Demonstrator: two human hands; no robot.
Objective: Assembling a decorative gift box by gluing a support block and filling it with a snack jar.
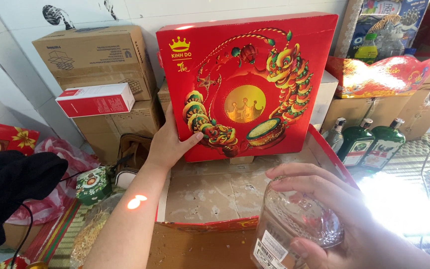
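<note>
head view: the left hand, left of centre in the frame, grips the lower left edge of a big red box lid, thumb on its printed face and fingers behind, holding it upright and slightly tilted across the middle and top of the frame. the lid's face carries a gold circle ringed by a colourful dancing-lion design. below it, centre frame, sits the open red box tray, its pale bare bottom showing, with the lid's lower edge standing at the tray's back.

the right hand, lower right of the frame, is curled around a clear glass bottle, fingers arched over its top and thumb underneath, near a white label at the bottle's lower end. the bottle hangs over the tray's front right corner.

right of the tray, three green bottles stand side by side. upper left, a red and white carton lies on stacked cardboard boxes. a small green tin sits at lower left, beside a black cloth.
</note>
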